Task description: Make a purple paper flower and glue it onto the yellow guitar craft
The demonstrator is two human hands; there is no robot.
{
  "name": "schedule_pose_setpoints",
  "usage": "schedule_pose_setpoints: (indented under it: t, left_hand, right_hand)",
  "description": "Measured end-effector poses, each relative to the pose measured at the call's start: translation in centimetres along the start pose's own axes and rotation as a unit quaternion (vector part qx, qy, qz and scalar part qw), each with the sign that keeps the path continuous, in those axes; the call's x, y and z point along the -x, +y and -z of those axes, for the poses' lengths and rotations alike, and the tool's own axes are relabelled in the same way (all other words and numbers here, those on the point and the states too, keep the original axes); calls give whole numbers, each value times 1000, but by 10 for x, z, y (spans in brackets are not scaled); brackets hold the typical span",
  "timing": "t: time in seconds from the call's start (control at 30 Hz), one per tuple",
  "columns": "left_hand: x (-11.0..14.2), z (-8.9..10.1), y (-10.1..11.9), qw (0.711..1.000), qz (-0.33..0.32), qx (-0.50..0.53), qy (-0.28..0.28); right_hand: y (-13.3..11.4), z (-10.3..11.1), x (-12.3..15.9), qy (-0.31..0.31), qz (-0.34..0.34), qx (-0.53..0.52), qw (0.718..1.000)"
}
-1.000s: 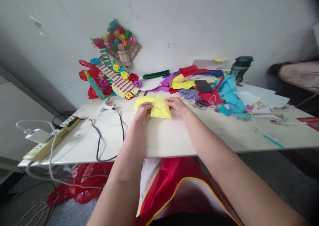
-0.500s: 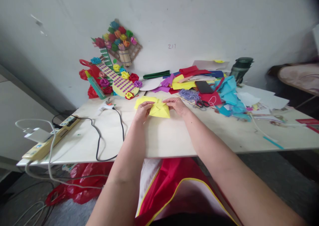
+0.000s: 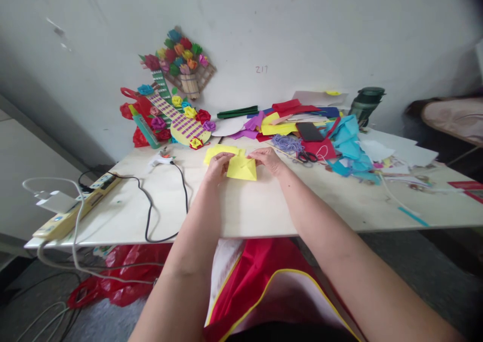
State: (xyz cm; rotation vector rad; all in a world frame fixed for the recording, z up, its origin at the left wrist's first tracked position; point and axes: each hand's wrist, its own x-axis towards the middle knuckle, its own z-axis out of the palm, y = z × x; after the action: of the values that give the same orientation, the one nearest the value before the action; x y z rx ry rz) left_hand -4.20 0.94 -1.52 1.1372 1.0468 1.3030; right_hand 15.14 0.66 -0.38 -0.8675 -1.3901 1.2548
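A folded yellow paper [image 3: 242,168] lies on the pale table [image 3: 245,206] in front of me. My left hand [image 3: 216,165] pinches its left corner, fingers curled on the paper. On the right side, my right hand [image 3: 267,159] presses its top edge with bent fingers. A second yellow sheet [image 3: 215,153] lies just behind the left hand.
A glue gun [image 3: 160,159] with a black cord [image 3: 151,206] lies left, beside a power strip [image 3: 73,211]. Paper-flower crafts [image 3: 177,115] lean on the wall. Coloured paper scraps [image 3: 298,123], scissors [image 3: 306,156], a phone [image 3: 308,131] and a green bottle [image 3: 364,104] crowd the back right.
The raised top flap of the yellow paper has been folded down flat; both hands stayed at its upper corners.
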Motion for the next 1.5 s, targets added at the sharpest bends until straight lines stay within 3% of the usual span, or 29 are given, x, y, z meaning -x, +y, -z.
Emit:
schedule_pose_setpoints:
  t: [0.3,1.5]
  left_hand:
    - [5,-3,2,998,7,24,-50]
    - [3,1,0,997,17,64,-46]
  right_hand:
    - [1,-3,-1,5,5,38,999]
    - [7,-3,-2,-22,49,113,992]
